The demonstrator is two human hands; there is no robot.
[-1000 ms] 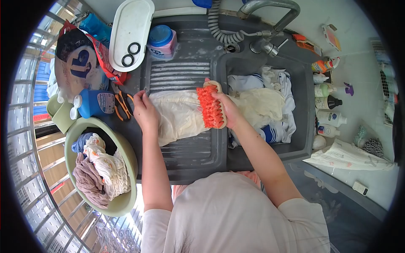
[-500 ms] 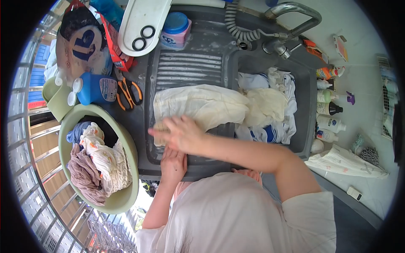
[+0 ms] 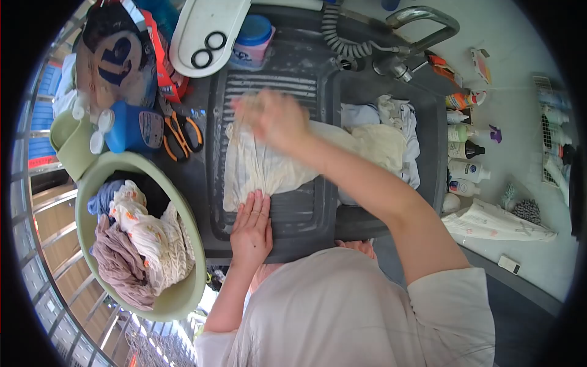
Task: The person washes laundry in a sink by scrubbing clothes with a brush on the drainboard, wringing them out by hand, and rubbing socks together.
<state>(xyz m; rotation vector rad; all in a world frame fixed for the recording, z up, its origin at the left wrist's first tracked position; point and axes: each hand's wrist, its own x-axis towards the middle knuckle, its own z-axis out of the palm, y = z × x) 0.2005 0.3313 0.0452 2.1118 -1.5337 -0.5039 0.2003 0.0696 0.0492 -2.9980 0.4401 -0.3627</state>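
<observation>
A damp cream cloth garment (image 3: pixel 293 168) lies over the ridged washboard part (image 3: pixel 275 85) of a dark grey sink and trails right into the basin. My left hand (image 3: pixel 251 229) presses its near edge with fingers stretched out flat, and creases run away from the fingertips. Farther up, my right hand (image 3: pixel 275 122) is over the far edge of the garment, blurred by motion. Its fingers look curled round a pale tan thing that I cannot make out. White and blue wet clothes (image 3: pixel 391 119) lie in the basin beside the garment.
A green tub (image 3: pixel 199 269) of clothes stands at the left. Orange-handled scissors (image 3: pixel 177 137), a blue bottle (image 3: pixel 134 128), a lidded pink container (image 3: pixel 252 46) and a white tray (image 3: pixel 205 27) line the far left. A faucet (image 3: pixel 428 27) and several bottles (image 3: pixel 468 168) are at the right.
My right hand has moved away from my body, from beside my left hand to the garment's far edge. The garment has bunched into creases above my left hand, which stays near the same place.
</observation>
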